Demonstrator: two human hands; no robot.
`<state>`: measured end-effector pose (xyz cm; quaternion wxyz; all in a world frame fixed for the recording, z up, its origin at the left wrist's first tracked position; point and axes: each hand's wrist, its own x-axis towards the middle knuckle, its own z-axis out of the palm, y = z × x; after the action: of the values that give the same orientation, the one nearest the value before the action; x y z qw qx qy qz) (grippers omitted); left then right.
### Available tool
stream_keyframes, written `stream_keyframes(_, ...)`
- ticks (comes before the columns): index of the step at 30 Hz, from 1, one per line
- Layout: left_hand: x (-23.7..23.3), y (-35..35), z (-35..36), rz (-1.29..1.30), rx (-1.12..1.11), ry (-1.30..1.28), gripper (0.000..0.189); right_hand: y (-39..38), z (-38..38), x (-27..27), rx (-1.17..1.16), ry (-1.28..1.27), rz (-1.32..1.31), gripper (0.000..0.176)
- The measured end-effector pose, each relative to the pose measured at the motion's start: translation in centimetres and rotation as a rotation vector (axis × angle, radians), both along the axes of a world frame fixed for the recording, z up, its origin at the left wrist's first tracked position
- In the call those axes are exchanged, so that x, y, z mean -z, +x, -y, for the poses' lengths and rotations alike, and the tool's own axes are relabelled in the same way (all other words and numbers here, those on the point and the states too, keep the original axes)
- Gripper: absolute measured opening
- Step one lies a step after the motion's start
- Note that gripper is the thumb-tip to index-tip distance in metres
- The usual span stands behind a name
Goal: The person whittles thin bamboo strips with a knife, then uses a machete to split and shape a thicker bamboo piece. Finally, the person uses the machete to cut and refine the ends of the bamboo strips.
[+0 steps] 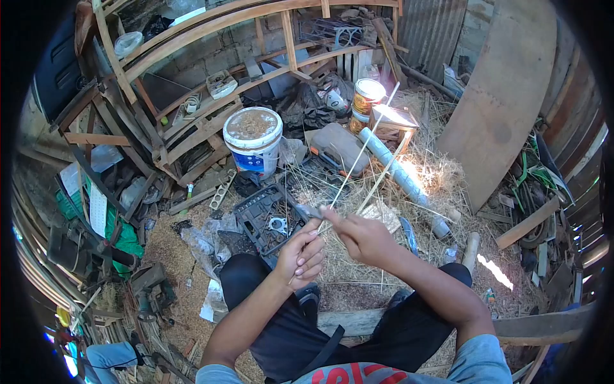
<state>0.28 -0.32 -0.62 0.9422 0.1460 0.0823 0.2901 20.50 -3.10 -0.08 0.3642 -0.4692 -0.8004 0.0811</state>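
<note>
My left hand (302, 258) is closed round the lower part of a long thin pale strip (348, 173), which slants up to the right. Just above it, my right hand (359, 237) has its fingers closed near a knife blade (307, 212) that lies against the strip; the handle is hidden in the fingers. A second pale strip (381, 177) runs beside the first. Below and left of the blade, an open black tool case (254, 224) with a metal plate in it rests on the ground.
A white and blue bucket (253, 142) stands ahead, left of a grey case (338, 148). A grey pipe (400, 171) lies on the straw to the right. Smaller tins (369, 96) and a small wooden stool (396, 119) are farther back. A large board (499, 109) leans at the right.
</note>
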Motion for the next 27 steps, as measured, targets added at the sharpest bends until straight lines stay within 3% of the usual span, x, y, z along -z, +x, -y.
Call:
stream_keyframes(2, 0.0, 0.0, -0.1, 0.025, 0.009, -0.020, 0.047, 0.4, -0.2, -0.3, 0.060, -0.035, 0.008, 0.061)
stream_keyframes(5, 1.0, -0.4, -0.3, 0.091, 0.032, -0.036, 0.048, 0.5, 0.8, -1.4, -0.033, -0.051, 0.108, 0.059)
stream_keyframes(8, 0.3, -0.5, 0.1, 0.166, 0.058, -0.089, 0.054, 2.1, -1.3, 0.2, 0.050, 0.074, -0.049, 0.055)
stream_keyframes(11, 0.4, -0.5, 0.1, 0.168, 0.103, -0.084, 0.056, 5.6, -3.0, -0.9, 0.315, -0.171, -0.192, 0.045)
stream_keyframes(14, 0.6, -0.4, 0.2, 0.073, 0.135, -0.031, 0.056, 8.5, -5.1, 0.7, 0.399, -0.215, -0.620, 0.041)
stream_keyframes(16, 0.6, 0.0, 0.2, 0.013, 0.161, -0.003, 0.055, 9.1, -6.1, 0.7, 0.416, -0.090, -0.627, 0.039)
stream_keyframes(20, 0.7, 0.6, 0.8, -0.076, 0.192, 0.046, 0.055, 8.3, -5.6, -0.4, 0.403, -0.147, -0.851, 0.040)
stream_keyframes(22, 0.6, 1.0, 1.0, -0.160, 0.188, 0.126, 0.055, 8.2, -5.4, -0.9, 0.473, -0.171, -0.832, 0.043)
stream_keyframes(25, 0.1, 1.6, 1.7, -0.301, 0.165, 0.244, 0.055, 8.5, -5.9, 0.3, 0.515, 0.028, -0.603, 0.042)
stream_keyframes(27, 0.1, 1.9, 1.8, -0.368, 0.132, 0.275, 0.055, 8.2, -5.5, 0.3, 0.510, -0.021, -0.592, 0.041)
